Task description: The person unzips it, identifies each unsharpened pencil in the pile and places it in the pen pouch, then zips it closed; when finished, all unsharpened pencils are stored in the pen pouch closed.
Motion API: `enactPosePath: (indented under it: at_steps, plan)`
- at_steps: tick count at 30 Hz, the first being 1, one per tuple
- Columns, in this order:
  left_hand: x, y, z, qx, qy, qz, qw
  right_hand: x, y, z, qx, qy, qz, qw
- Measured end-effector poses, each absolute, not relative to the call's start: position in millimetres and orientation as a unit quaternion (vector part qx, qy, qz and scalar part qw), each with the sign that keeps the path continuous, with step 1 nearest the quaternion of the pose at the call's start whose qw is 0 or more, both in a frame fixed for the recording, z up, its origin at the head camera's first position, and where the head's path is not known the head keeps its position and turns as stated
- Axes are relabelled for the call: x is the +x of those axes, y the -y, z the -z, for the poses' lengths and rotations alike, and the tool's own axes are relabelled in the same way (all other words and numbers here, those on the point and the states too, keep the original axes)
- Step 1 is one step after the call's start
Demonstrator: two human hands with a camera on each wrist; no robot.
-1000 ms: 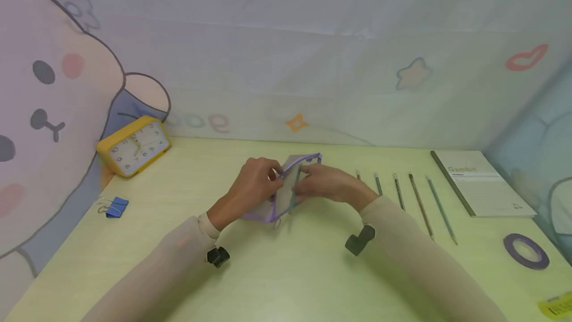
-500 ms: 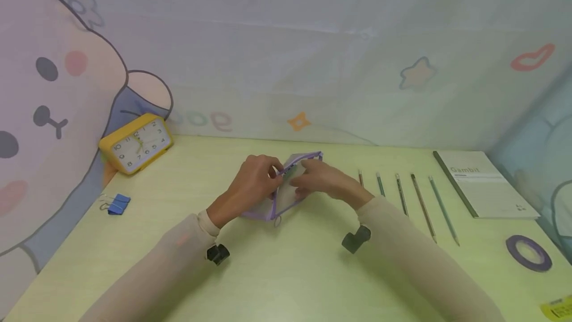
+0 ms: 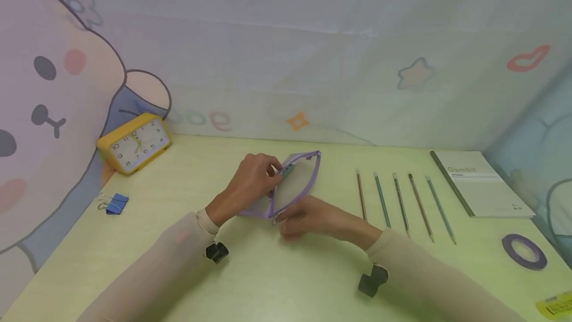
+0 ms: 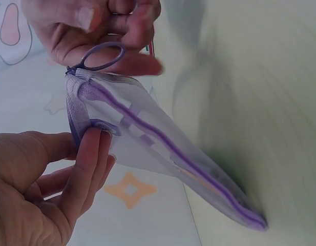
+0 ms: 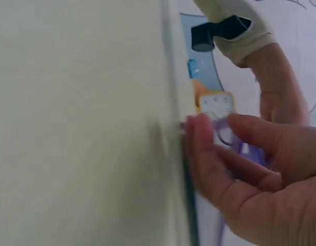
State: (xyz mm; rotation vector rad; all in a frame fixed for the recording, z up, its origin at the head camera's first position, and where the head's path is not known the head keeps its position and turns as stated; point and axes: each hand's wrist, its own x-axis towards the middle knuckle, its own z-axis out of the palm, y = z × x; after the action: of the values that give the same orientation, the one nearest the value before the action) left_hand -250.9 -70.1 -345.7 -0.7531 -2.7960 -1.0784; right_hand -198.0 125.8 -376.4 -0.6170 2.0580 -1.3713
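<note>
A translucent mesh pouch with purple trim stands with its mouth spread apart. A teal pencil shows inside, against the far wall. My left hand pinches the pouch's edge between thumb and fingers, as the left wrist view also shows. My right hand is at the front corner of the pouch, thumb and fingers loosely bent and apart. A purple ring at the zip's end overlaps the right fingers in the left wrist view, with no finger closed round it.
Several pencils lie in a row on the right. Beyond them are a notebook, a purple tape roll and a yellow object cut by the frame. A yellow clock and a blue binder clip sit at left.
The right hand has let go of the teal pencil inside the pouch and moved out of its mouth, toward me, to the ring corner. The left hand keeps its hold on the edge.
</note>
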Motion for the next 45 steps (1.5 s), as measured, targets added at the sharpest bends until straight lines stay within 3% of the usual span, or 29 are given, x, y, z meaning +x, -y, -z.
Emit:
enactPosePath:
  at_steps: [3, 8, 12, 17, 35, 45]
  plan:
    - [-252.1, 69.2, 346.3, -0.247, 0.903, 0.351, 0.027, -199.8, -123.5, 385.1, -0.222, -0.755, 0.552, 0.275]
    - [-252.0, 73.4, 342.2, -0.268, 0.9, 0.345, 0.013, -201.6, -124.1, 378.9, -0.204, -0.808, 0.52, 0.189]
    - [-244.2, 86.4, 331.7, -0.316, 0.906, 0.278, -0.05, -200.7, -122.5, 371.3, -0.22, -0.84, 0.476, 0.137]
    - [-226.9, 98.9, 318.7, -0.357, 0.903, 0.21, -0.118, -199.8, -117.4, 364.2, -0.227, -0.849, 0.464, 0.114]
    - [-207.7, 100.7, 343.4, -0.316, 0.928, 0.189, 0.057, -213.1, -111.7, 362.4, -0.232, -0.86, 0.453, 0.035]
    - [-212.3, 102.0, 346.0, -0.338, 0.913, 0.2, 0.108, -241.5, -161.3, 370.9, -0.178, -0.903, 0.39, -0.02]
